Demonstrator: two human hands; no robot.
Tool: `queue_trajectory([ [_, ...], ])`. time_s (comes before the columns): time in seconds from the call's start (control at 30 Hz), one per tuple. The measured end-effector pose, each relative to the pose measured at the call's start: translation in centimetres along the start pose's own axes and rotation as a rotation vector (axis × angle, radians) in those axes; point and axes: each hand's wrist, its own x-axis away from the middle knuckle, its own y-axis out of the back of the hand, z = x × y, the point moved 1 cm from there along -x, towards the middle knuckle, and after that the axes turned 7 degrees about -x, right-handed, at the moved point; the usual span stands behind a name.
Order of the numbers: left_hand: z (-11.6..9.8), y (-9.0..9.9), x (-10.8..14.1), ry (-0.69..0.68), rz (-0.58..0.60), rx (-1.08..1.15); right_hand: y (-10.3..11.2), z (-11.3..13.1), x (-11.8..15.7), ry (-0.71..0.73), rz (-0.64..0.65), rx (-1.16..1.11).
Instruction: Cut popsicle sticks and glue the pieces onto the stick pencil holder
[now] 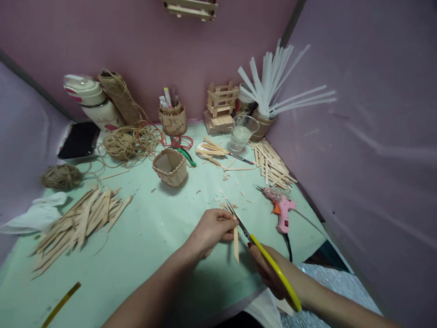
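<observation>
Between the fingers of my left hand [215,226] is a flat wooden craft stick [236,246], its slanted lower end hanging below the fingers. My right hand [269,264] grips a pair of scissors with yellow handles [278,272]. The metal blades point up and left and lie against the upper part of the stick, beside my left fingertips. Small wood chips [225,206] are scattered on the table around the blade tips. My fingers partly hide the stick's upper end.
A pink glue gun [282,209] lies at the right. Beyond my hands stand a small stick-walled box [170,171] and a plastic cup [241,134]. Craft sticks are piled at left [85,218] and right [271,164]. Twine [124,143] lies at the back left.
</observation>
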Motion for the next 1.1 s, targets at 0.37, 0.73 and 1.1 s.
queue_trajectory([
  [0.37, 0.4, 0.2, -0.6, 0.068, 0.015, -0.010, 0.6, 1.2, 0.0, 0.112, 0.022, 0.161],
  [0.73, 0.6, 0.1, -0.7, 0.068, 0.056, -0.029, 0.6, 1.0, 0.3, 0.056, -0.080, 0.188],
  [1.1, 1.4, -0.5, -0.7, 0.112, 0.140, -0.086, 0.4, 0.0, 1.1, 0.049, -0.106, 0.097],
])
